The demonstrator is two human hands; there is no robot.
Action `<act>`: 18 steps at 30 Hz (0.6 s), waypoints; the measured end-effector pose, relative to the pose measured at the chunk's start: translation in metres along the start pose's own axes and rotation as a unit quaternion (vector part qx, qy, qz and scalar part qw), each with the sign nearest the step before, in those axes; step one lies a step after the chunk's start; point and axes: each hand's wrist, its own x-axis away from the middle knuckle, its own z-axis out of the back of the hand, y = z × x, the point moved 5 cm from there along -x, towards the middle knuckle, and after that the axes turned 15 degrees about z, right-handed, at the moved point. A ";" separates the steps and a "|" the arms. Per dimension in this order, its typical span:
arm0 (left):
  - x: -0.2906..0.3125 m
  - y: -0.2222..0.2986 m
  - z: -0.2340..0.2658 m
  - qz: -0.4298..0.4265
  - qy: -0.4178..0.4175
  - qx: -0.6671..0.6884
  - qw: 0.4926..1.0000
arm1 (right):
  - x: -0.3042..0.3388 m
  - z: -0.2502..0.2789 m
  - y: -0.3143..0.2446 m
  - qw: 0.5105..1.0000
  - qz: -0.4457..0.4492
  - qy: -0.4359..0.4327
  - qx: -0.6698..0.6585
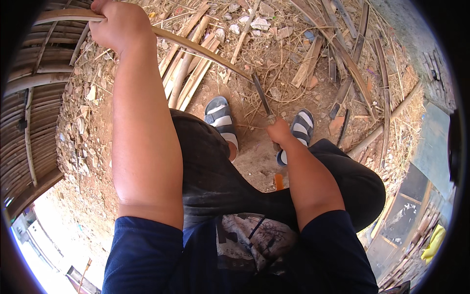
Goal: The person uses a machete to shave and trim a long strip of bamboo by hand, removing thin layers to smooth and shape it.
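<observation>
My left hand (122,27), raised at the upper left, is closed around a long bamboo strip (203,51). The strip slants down to the right, and its other end comes to the middle of the view. Low between my feet, my right hand (279,132) grips a knife (261,93) by its handle. Its dark, narrow blade points up and away from me, and its tip meets the end of the strip; whether it cuts into it I cannot tell.
Split bamboo pieces (193,73) lie behind the strip. More slats (350,59) and a long pole (387,125) are scattered at the right. Left stands a slatted bamboo structure (29,112). My sandalled feet (223,120) rest on dirt with stones and straw. An orange object (279,182) lies near my leg.
</observation>
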 end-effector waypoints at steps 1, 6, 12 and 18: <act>0.000 0.000 0.001 0.001 0.000 0.000 1.000 | 0.002 0.000 -0.001 0.996 -0.037 -0.005 -0.084; -0.002 0.001 0.000 0.001 -0.006 0.006 1.000 | -0.011 0.042 -0.067 0.966 0.087 0.187 -0.154; -0.004 -0.001 0.001 0.001 -0.010 0.008 1.000 | -0.008 0.104 -0.173 0.897 0.266 0.330 -0.124; -0.004 0.001 0.000 0.008 -0.015 0.015 1.000 | 0.022 0.001 -0.030 0.991 0.017 0.037 0.126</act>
